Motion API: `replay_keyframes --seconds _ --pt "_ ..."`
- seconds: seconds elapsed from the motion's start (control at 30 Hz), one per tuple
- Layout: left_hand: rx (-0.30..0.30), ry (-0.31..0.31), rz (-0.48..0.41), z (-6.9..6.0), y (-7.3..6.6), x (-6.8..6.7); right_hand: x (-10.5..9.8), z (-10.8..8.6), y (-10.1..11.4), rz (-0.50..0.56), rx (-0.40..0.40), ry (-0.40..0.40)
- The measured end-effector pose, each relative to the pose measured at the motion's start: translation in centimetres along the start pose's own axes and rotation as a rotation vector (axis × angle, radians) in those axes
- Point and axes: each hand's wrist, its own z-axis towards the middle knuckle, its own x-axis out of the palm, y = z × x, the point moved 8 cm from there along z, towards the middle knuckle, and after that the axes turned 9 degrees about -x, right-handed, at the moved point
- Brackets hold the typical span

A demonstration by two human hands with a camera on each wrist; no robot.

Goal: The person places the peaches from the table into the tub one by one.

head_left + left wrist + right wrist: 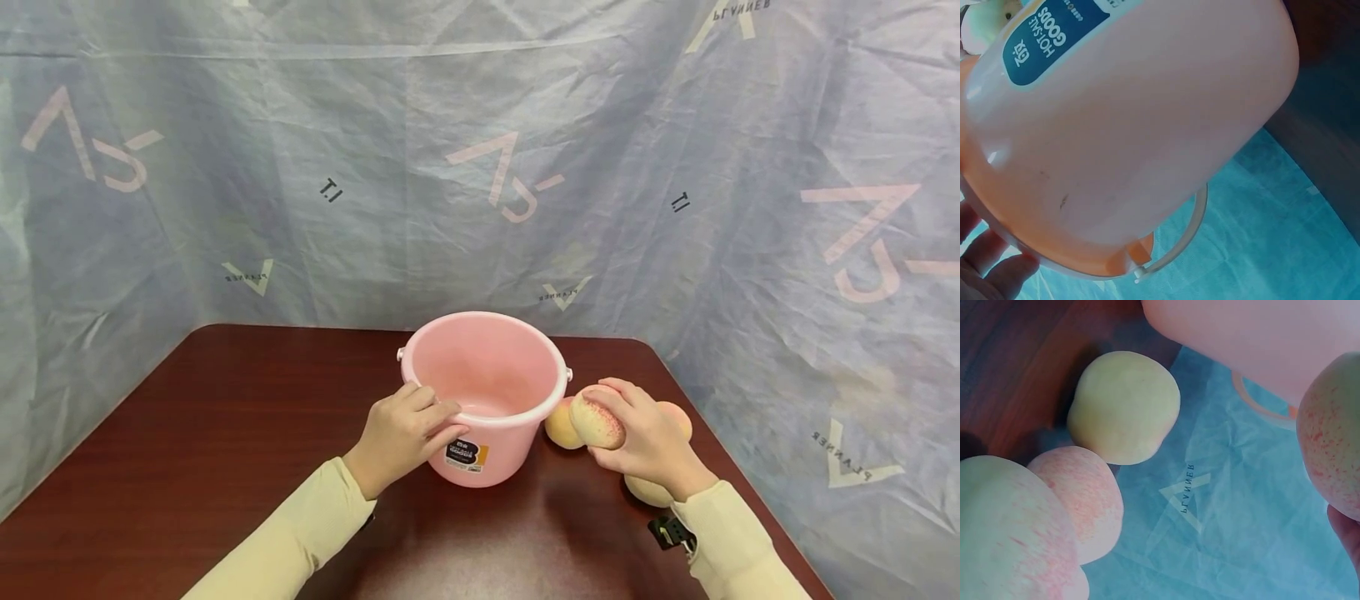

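Observation:
The pink bucket point(491, 450) stands upright on the table, its inside bare where it shows. My left hand point(405, 433) grips the near-left rim, thumb outside; its fingers also show on the rim in the left wrist view. To the right of the bucket, my right hand point(648, 433) holds a peach point(597, 417) above the table. That held peach point(1335, 437) is at the right edge of the right wrist view. Another peach point(564, 425) sits beside the bucket, and more peaches point(648, 492) lie behind and under the right hand, partly hidden.
The dark red table point(187, 467) has its right edge just beyond the peaches. A grey printed cloth point(360, 167) hangs behind and along both sides. The bucket's handle point(1191, 231) hangs on its far side.

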Motion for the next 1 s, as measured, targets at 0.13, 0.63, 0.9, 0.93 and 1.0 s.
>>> replay_keyframes --seconds 0.13,0.63,0.9,0.93,1.0 --pt "-0.006 -0.010 0.003 -0.1 0.0 0.0 -0.2 0.1 -0.1 -0.011 0.004 0.005" --pt "-0.019 -0.021 0.004 0.0 0.0 -0.2 -0.8 0.6 -0.3 -0.082 0.056 0.030" --pt "-0.023 -0.019 0.005 0.2 0.0 -0.3 -1.2 1.2 -0.5 -0.102 0.071 0.041" --pt "-0.022 -0.020 0.007 0.2 0.0 -0.3 -1.2 1.3 -0.5 -0.101 0.064 0.040" --pt "-0.020 -0.023 0.007 0.2 -0.1 -0.3 -1.3 1.4 -0.5 -0.099 0.056 0.037"
